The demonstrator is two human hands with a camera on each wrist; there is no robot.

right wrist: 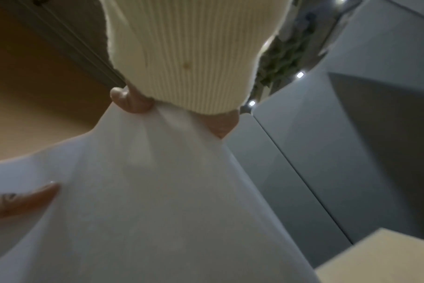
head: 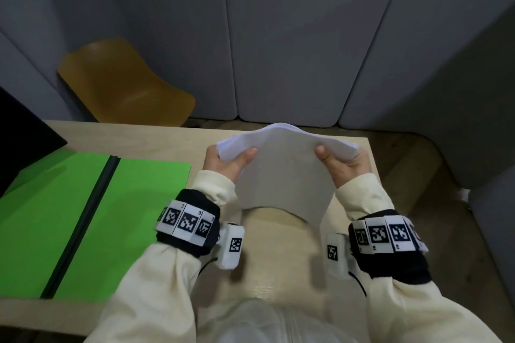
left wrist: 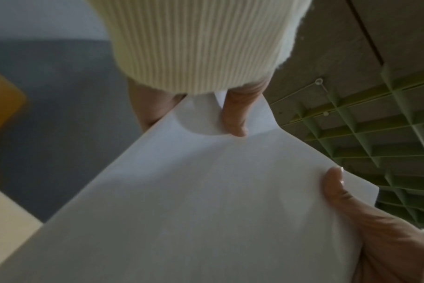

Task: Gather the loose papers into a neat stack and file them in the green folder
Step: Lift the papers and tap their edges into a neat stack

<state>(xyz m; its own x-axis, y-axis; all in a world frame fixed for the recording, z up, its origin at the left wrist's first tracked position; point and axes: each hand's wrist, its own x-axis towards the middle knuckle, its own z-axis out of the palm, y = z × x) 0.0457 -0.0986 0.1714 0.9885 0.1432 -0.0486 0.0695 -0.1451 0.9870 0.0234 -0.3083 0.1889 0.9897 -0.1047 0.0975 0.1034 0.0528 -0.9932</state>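
A stack of white papers is held up above the table, its top edge bowed into an arch. My left hand grips its left side, thumb on the near face and fingers behind. My right hand grips the right side the same way. The left wrist view shows the papers with my left thumb pressed on them. In the right wrist view my right thumb lies on the sheets. The green folder lies open and flat on the table, left of my hands.
The light wooden table ends just beyond the papers. A yellow chair stands behind it at the left. A dark flat object overhangs the folder's far left corner. Grey padded wall panels close off the back.
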